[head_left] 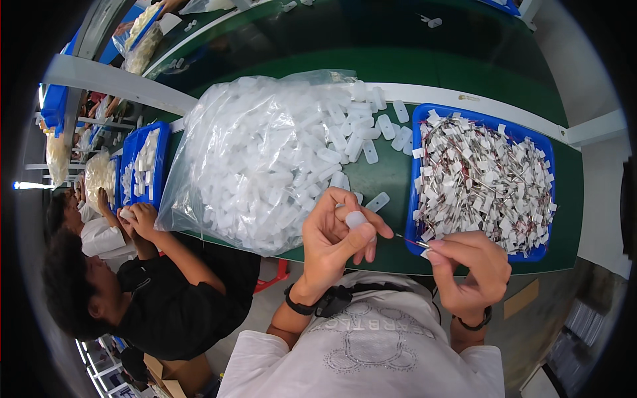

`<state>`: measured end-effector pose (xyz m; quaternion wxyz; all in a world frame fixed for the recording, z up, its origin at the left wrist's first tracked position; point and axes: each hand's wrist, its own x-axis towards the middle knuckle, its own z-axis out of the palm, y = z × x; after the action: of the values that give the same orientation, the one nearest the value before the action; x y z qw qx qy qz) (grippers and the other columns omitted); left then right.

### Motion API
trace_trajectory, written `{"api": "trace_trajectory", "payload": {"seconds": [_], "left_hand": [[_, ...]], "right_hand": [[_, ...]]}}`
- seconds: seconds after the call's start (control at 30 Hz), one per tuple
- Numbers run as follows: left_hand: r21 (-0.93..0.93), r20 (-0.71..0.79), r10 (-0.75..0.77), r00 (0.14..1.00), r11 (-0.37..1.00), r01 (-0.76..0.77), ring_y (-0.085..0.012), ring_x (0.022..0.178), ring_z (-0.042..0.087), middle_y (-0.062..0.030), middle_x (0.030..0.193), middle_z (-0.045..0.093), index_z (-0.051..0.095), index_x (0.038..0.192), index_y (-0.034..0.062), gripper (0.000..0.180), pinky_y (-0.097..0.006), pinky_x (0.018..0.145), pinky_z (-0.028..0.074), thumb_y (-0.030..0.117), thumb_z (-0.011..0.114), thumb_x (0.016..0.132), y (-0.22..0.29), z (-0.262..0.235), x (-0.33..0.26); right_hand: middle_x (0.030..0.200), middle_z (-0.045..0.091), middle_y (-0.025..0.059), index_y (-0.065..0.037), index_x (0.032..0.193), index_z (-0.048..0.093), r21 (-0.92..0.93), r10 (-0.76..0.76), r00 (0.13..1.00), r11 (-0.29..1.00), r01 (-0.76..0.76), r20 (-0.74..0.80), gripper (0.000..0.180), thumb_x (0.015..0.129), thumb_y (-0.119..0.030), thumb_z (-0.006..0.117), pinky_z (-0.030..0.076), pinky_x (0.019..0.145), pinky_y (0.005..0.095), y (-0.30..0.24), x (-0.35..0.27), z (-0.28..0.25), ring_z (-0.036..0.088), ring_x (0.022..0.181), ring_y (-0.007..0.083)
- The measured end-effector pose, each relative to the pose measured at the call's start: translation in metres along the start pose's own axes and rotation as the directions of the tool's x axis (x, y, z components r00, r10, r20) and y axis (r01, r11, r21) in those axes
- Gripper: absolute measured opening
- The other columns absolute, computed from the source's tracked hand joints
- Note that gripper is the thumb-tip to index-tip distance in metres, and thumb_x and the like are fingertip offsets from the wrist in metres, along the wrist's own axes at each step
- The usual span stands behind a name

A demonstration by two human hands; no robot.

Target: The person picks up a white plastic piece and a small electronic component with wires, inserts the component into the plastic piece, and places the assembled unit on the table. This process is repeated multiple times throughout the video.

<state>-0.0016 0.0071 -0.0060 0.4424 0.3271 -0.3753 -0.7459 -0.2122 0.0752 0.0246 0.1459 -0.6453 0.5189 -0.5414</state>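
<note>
My left hand [340, 232] is closed, pinching a small white plastic housing [356, 219] between thumb and fingers. To its right, my right hand [470, 268] pinches a small wired part [423, 245] with a silvery body and thin dark and red leads pointing toward the left hand. The two held parts are apart. Just behind the right hand stands a blue tray [416, 142] heaped with similar wired parts, each with a white tab. Behind the left hand lies a large clear plastic bag [174, 205] full of translucent white housings, some spilled out of its mouth.
Loose white housings [385, 127] are scattered on the green worktable [388, 229] between bag and tray. A white metal rail [464, 97] runs along the back. On the left, a co-worker in a black shirt [192, 298] handles parts near another blue tray [159, 166].
</note>
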Motion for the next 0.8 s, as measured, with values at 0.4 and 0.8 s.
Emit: {"api": "trace_trajectory", "payload": {"seconds": [0.4,0.8], "left_hand": [[0.211,0.047,0.002,0.999,0.977,-0.011,-0.0109,0.075,0.067,-0.0191,0.108,0.071,0.055,0.131,-0.0066,0.036,-0.021,0.051,0.051,0.003,0.067,0.098,0.003,0.012,0.001],[-0.004,0.184,-0.012,0.983,1.0,0.012,-0.0203,0.075,0.068,-0.0211,0.118,0.06,0.047,0.136,-0.0091,0.038,-0.026,0.05,0.055,0.002,0.06,0.102,-0.001,0.01,0.0]], "right_hand": [[0.081,0.072,0.0121,0.002,0.094,0.075,0.043,0.175,0.979,0.984,-0.172,-0.1,0.02,0.076,0.011,0.079,0.042,0.046,0.0219,0.007,-0.002,0.003,0.059,0.054,0.0091],[0.08,0.072,0.0099,0.002,0.092,0.076,0.058,0.1,0.994,0.994,-0.098,-0.032,0.02,0.075,0.011,0.08,0.041,0.045,0.0226,0.003,-0.002,0.011,0.056,0.05,0.0088]]}}
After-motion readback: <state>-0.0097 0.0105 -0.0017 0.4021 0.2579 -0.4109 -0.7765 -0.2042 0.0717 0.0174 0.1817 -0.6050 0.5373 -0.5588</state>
